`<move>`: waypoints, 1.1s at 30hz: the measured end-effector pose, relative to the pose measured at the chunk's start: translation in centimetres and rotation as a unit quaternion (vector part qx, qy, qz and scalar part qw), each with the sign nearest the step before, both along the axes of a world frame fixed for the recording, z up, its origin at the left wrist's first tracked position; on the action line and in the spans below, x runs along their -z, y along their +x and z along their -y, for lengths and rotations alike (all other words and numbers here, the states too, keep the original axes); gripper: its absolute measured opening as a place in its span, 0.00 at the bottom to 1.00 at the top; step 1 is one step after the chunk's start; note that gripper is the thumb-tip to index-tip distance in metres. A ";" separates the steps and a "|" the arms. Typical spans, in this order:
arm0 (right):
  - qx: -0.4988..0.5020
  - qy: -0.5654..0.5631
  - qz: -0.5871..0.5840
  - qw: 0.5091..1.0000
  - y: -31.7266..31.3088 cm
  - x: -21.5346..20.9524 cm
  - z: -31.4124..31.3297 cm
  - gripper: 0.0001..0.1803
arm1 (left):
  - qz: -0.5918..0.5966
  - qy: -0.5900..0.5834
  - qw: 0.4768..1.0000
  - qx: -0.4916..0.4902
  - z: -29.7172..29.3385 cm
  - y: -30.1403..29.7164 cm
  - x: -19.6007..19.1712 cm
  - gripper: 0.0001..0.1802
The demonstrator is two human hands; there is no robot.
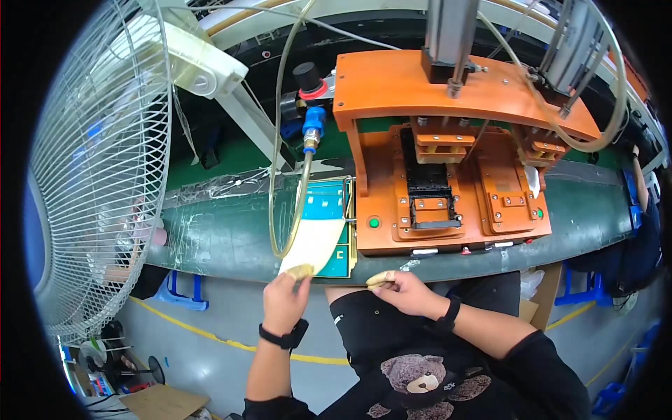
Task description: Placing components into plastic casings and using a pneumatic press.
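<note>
My left hand (285, 299), with yellowish finger covers on its fingertips, pinches the near corner of a cream sheet (318, 241). The sheet curves over a stack of blue-green panels (337, 260) at the table's near edge. My right hand (408, 292) is off to the right, in front of the table edge and over my lap. Its covered thumb and fingers are pressed together, and whatever they may hold is hidden. Beyond it stands an orange press (381, 241), with a black frame-like part (428, 178) lying in its left fixture.
A large wire fan guard (105, 175) fills the left side. A clear air hose (274, 175) loops down beside the panels from a blue fitting (314, 120). Metal cylinders (453, 35) rise above the press. Another person (623, 245) is at the far right.
</note>
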State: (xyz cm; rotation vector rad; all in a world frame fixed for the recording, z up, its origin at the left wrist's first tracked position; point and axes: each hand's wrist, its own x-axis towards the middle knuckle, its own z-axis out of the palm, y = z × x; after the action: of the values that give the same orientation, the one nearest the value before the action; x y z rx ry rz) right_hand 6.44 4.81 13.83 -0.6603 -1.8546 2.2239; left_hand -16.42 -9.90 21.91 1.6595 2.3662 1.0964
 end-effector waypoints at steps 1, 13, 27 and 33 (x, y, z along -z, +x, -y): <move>0.003 0.001 -0.004 1.000 -0.2 -0.3 0.3 0.14 | -0.002 -0.012 1.000 0.006 1.2 0.4 -0.7 0.07; 0.082 -0.230 -0.054 0.968 -1.6 -2.2 5.2 0.12 | 0.063 -0.033 0.982 0.172 7.6 13.3 -1.1 0.17; 0.076 0.262 -0.126 0.954 10.5 -8.8 1.4 0.12 | 0.424 0.175 0.888 -0.041 2.4 15.8 -0.1 0.09; 0.532 0.055 0.007 0.845 32.1 -0.8 -3.5 0.09 | 0.653 0.305 0.691 0.056 -0.1 15.6 0.0 0.09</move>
State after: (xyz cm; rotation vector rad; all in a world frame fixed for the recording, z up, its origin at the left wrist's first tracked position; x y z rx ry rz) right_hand 38.50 8.29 14.60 -1.2675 -1.0971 1.3414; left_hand -0.78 -9.84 21.92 0.4859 0.9588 2.1190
